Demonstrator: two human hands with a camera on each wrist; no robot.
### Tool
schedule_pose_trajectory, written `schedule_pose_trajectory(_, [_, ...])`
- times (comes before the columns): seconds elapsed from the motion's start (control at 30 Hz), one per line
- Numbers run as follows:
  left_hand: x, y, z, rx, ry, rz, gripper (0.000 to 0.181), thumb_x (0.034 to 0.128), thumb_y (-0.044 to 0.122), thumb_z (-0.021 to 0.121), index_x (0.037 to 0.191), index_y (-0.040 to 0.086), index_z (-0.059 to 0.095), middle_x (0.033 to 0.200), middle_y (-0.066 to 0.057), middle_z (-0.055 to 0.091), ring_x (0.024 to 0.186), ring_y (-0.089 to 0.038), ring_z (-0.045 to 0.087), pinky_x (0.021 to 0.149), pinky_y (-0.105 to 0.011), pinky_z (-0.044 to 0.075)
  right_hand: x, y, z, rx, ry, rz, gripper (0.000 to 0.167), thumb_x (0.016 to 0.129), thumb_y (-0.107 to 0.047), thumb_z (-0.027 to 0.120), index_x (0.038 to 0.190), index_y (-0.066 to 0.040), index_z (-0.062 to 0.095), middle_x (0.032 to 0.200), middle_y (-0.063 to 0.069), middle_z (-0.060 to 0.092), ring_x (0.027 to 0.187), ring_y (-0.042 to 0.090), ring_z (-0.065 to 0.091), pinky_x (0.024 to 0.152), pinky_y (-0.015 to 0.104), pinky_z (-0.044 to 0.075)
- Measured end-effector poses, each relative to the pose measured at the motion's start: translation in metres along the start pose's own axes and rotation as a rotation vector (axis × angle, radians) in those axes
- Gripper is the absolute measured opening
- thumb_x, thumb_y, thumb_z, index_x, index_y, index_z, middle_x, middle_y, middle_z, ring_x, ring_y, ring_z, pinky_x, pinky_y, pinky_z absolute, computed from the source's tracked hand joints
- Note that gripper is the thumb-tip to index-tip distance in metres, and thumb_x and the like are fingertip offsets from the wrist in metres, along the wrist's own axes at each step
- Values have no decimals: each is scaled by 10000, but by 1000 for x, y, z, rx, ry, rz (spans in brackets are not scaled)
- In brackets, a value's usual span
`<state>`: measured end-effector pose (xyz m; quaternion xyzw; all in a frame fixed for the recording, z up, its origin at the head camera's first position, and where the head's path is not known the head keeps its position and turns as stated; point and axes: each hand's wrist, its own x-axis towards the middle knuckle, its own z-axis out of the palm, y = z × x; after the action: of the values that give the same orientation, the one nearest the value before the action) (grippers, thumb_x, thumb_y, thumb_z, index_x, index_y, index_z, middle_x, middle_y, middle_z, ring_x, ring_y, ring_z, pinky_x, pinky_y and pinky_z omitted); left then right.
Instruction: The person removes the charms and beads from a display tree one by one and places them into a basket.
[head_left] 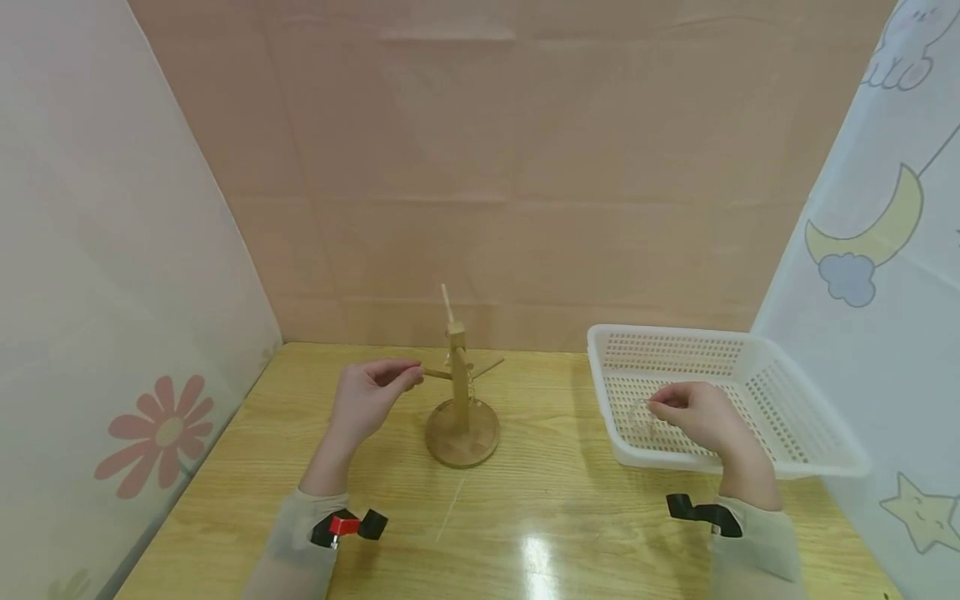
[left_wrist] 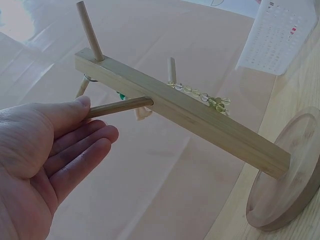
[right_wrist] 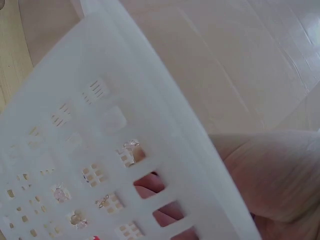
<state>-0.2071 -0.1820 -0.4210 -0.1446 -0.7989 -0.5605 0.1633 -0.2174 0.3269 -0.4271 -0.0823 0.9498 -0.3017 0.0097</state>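
A wooden stand [head_left: 460,387] with a round base and several pegs is upright on the table. My left hand [head_left: 367,396] pinches one side peg [left_wrist: 122,106] of it between thumb and fingers. A string of yellow-green beads [left_wrist: 192,91] hangs from another peg. Behind the post, a small green piece [left_wrist: 121,95] and a whitish piece [left_wrist: 143,113] show in part. My right hand [head_left: 701,412] is inside the white basket [head_left: 675,331], pinching a thin, pale, clear beaded strand [head_left: 636,408]. In the right wrist view, the basket wall hides most of this hand.
The basket stands to the right of the stand, near the back of the table [head_left: 555,500]. A tan sheet [head_left: 480,167] hangs behind the table, and printed cloth walls [head_left: 855,333] close both sides.
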Motion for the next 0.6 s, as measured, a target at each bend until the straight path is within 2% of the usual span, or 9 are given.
schedule_pose_trajectory(0.3, [0,0,0,-15,-2,-6,208,993,200,810,1105,27,838,956,-75,819,847,-149,784,781,-222,616,1,1,0,3,-20,-10,263,1037,-300,751,1135,-58,786,1040,29,780,979,263,722,830,512,604])
schedule_pose_trajectory(0.6, [0,1,-1,-15,-3,-3,210,994,191,808,1110,17,834,960,-78,818,847,-151,785,794,-226,619,3,3,0,-6,-37,-12,225,1022,-251,765,1119,-49,785,1007,15,774,950,230,713,815,475,597])
